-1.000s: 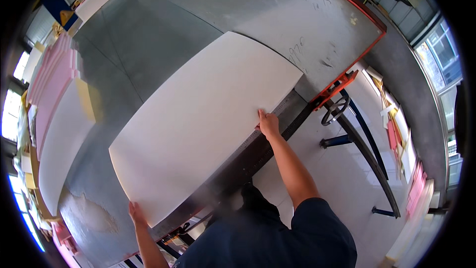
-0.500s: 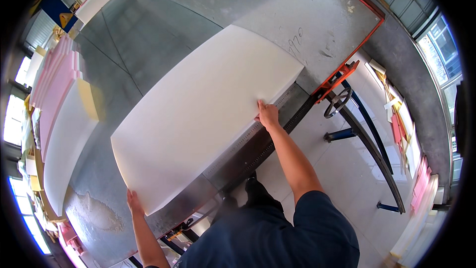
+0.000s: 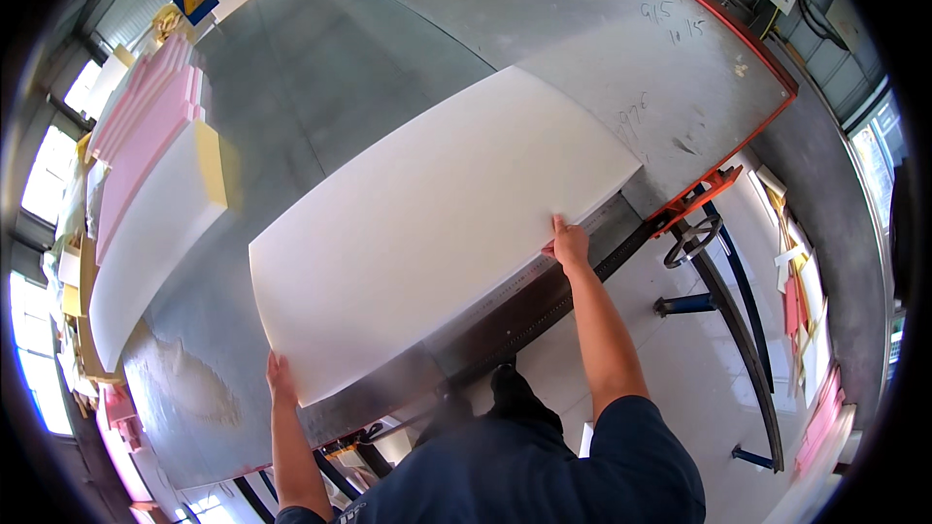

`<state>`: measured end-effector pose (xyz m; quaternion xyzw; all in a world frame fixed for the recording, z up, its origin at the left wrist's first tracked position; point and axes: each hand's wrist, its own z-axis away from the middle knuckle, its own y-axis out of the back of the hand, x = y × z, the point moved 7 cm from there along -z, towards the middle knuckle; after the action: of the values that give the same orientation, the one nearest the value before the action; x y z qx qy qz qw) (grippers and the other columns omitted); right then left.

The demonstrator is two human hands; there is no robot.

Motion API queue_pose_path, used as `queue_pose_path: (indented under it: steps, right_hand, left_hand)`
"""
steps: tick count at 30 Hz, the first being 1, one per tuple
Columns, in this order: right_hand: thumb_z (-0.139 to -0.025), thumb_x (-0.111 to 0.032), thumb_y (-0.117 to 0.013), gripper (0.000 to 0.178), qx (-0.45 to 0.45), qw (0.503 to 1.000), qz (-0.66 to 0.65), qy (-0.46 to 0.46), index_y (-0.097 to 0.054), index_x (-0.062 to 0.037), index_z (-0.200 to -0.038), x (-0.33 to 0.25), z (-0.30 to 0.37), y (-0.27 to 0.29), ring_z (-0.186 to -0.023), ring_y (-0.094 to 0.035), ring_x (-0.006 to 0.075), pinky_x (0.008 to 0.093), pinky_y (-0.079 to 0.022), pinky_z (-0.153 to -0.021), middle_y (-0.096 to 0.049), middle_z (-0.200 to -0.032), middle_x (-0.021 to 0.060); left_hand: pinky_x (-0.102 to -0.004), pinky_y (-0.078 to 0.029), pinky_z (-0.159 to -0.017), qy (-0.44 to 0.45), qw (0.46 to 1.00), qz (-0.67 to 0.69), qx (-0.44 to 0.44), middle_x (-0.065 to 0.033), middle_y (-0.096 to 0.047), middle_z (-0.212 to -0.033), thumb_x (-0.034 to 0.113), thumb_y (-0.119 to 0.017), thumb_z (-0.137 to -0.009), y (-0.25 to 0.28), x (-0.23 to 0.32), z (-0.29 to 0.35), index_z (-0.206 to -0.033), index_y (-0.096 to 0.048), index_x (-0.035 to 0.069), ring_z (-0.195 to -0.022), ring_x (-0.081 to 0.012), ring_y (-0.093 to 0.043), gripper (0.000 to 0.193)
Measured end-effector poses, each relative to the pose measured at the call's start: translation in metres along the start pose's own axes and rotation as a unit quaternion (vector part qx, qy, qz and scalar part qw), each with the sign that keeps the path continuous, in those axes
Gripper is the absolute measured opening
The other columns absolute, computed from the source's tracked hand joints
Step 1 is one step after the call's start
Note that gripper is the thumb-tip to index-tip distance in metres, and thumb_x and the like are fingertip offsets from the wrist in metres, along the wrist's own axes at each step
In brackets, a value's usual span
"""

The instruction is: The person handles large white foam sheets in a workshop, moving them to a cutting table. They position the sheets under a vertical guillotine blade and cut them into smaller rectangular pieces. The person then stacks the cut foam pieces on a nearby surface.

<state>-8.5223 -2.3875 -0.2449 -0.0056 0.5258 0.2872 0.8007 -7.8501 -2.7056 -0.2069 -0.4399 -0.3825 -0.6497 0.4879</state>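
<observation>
A large white foam-like slab (image 3: 437, 233) lies flat on the grey metal table (image 3: 388, 49), near its front edge. My left hand (image 3: 282, 380) is at the slab's near left corner, fingers against its side edge; part of the grip is hidden. On the long near edge, right of the middle, rests my right hand (image 3: 571, 243). Its thumb is on top while the other fingers curl over the edge and are partly hidden. A thin marked strip (image 3: 505, 299) runs along the table beneath that near edge.
To the left stand a white slab with a yellow end (image 3: 160, 243) and a stack of pink sheets (image 3: 146, 155). An orange bracket (image 3: 701, 196) and a handwheel (image 3: 692, 241) project at the table's right front. Pink and white offcuts (image 3: 796, 301) lie along the right wall.
The view has shifted, so the table and slab appear further right. Both hands keep their places on the slab, which shows no clear movement on the table.
</observation>
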Motion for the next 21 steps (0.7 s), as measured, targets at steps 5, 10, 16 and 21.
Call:
queue_pose_path:
  steps: [5,10,16,21]
  right_hand:
    - [-0.098,-0.044,-0.042,0.061,0.022,1.0,0.007,-0.004,-0.063,0.008,-0.072,-0.008,0.007,0.008,-0.049,-0.066,0.0229,0.0308,-0.054,-0.047,-0.064,-0.058,0.0149]
    - [-0.095,-0.042,-0.05,0.055,-0.008,1.0,-0.008,-0.026,-0.062,0.0099,-0.082,-0.02,0.016,0.002,-0.053,-0.065,0.0245,0.0341,-0.057,-0.047,-0.063,-0.067,0.0148]
    - [-0.093,-0.047,-0.052,0.059,0.029,0.999,-0.039,-0.022,-0.063,0.0084,-0.076,-0.02,0.023,0.006,-0.054,-0.064,0.0237,0.0325,-0.057,-0.047,-0.063,-0.065,0.0156]
    - [-0.093,-0.057,-0.042,0.068,0.071,0.977,0.199,-0.008,-0.069,0.0032,-0.075,-0.02,0.014,0.016,-0.072,-0.067,0.0277,0.039,-0.054,-0.069,-0.068,-0.072,0.0142]
  left_hand:
    - [-0.0335,-0.049,-0.089,0.002,0.999,-0.041,0.012,-0.0068,-0.057,-0.121,0.021,-0.044,-0.099,-0.006,-0.003,-0.005,-0.136,-0.042,0.007,-0.105,-0.0183,-0.058,0.039]
    - [-0.0303,-0.049,-0.083,0.024,0.999,-0.018,-0.03,-0.0054,-0.059,-0.114,0.022,-0.046,-0.1,0.002,-0.002,-0.006,-0.133,-0.045,0.005,-0.097,-0.0127,-0.056,0.037]
    - [-0.0295,-0.05,-0.083,0.043,0.999,-0.01,-0.015,-0.0052,-0.059,-0.114,0.022,-0.045,-0.1,-0.005,0.0,-0.005,-0.13,-0.046,0.006,-0.096,-0.0134,-0.058,0.034]
    - [-0.0311,-0.05,-0.087,0.001,0.999,-0.033,-0.028,-0.0053,-0.059,-0.117,0.021,-0.044,-0.101,-0.008,0.008,0.0,-0.132,-0.044,0.005,-0.101,-0.016,-0.059,0.036]
